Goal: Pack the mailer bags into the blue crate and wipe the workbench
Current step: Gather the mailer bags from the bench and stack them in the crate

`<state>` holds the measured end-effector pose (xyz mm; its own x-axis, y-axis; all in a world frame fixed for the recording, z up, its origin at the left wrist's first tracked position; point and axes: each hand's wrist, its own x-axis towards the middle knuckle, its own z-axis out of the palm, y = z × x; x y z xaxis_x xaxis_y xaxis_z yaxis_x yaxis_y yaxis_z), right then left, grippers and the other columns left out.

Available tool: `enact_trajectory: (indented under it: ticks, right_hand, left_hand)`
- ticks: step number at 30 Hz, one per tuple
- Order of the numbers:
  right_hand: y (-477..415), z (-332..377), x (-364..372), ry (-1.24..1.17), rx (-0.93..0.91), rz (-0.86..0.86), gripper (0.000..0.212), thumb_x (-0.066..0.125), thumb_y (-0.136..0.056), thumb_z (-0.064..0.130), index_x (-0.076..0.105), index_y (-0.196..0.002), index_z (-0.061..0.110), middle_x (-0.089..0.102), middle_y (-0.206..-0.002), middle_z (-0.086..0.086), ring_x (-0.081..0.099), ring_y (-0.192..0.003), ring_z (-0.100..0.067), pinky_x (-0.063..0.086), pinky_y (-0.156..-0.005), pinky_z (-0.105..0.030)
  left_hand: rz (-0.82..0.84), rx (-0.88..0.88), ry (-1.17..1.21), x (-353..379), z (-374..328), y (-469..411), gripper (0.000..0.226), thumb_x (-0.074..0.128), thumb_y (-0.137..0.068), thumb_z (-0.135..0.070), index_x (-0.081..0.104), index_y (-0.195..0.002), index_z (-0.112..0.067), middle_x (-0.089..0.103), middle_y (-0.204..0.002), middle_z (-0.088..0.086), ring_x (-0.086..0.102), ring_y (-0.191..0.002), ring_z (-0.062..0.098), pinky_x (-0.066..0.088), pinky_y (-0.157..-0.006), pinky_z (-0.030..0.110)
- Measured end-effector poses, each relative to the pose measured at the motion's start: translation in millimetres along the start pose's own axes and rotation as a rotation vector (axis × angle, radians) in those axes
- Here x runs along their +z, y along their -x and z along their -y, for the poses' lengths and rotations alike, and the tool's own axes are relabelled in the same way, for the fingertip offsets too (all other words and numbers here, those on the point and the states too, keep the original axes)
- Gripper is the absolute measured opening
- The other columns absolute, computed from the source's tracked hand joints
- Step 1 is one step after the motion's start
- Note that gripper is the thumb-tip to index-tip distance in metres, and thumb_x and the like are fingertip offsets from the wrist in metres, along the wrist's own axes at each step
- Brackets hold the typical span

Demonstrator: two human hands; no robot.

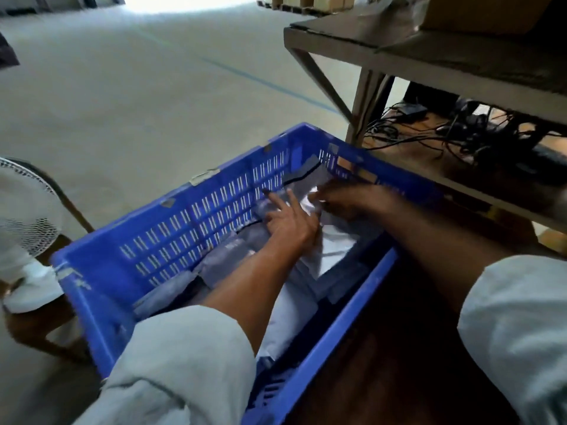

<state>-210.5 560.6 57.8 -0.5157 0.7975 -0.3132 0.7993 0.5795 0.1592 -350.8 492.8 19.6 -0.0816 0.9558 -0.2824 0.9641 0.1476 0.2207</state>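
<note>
The blue crate with slotted walls stands below me, beside the workbench. Several grey and white mailer bags lie stacked inside it. Both my arms reach into the crate's far end. My left hand presses flat on a grey bag with its fingers spread and straight. Just to its right, my right hand is blurred; its fingers and thumb pinch the crumpled edge of a white mailer bag.
The workbench's metal leg stands right behind the crate's far corner. Its lower shelf holds a tangle of black cables. A white fan sits on a wooden stool at the left. Open concrete floor stretches beyond.
</note>
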Motion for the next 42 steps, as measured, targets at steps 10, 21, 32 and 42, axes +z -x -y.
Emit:
enact_trajectory:
  ticks: [10, 21, 32, 42]
  right_hand:
    - [-9.5, -3.5, 7.9, -0.143, 0.137, 0.411, 0.054, 0.056, -0.082, 0.045, 0.053, -0.133, 0.029, 0.061, -0.127, -0.003, 0.059, -0.105, -0.024, 0.046, -0.1, -0.042]
    - [191.0, 1.2, -37.8, -0.544, 0.28, -0.819, 0.034, 0.06, -0.093, 0.015, 0.066, -0.126, 0.018, 0.069, -0.124, -0.007, 0.062, -0.108, -0.021, 0.049, -0.095, -0.033]
    - [462.0, 14.9, 165.7, -0.776, 1.016, -0.636, 0.029, 0.055, -0.092, 0.014, 0.072, -0.116, 0.016, 0.07, -0.122, -0.01, 0.064, -0.114, -0.03, 0.05, -0.098, -0.041]
    - [522.5, 63.4, 281.8, -0.498, 1.157, -0.224, 0.06, 0.025, -0.101, 0.058, 0.023, -0.157, 0.035, 0.024, -0.164, -0.008, 0.024, -0.148, -0.039, 0.019, -0.116, -0.056]
  left_hand:
    - [0.044, 0.02, -0.014, 10.0, 6.6, 22.2, 0.095, 0.025, -0.096, -0.076, -0.016, -0.161, -0.019, -0.021, -0.163, 0.03, -0.007, -0.149, 0.058, 0.0, -0.119, 0.067]
    - [-0.368, 0.464, 0.031, -71.7, -63.3, 132.7, 0.059, 0.044, -0.101, -0.05, 0.039, -0.147, -0.013, 0.048, -0.141, 0.02, 0.049, -0.126, 0.047, 0.042, -0.099, 0.059]
    - [-0.001, 0.92, 0.025, 97.0, -200.4, 272.0, 0.055, 0.057, -0.095, -0.04, 0.044, -0.146, -0.022, 0.048, -0.148, 0.009, 0.048, -0.134, 0.036, 0.044, -0.106, 0.053]
    - [0.161, 0.976, -0.271, 210.0, -227.7, 294.0, 0.063, 0.039, -0.102, -0.059, 0.013, -0.158, -0.047, -0.016, -0.17, -0.002, 0.003, -0.151, 0.049, 0.021, -0.119, 0.064]
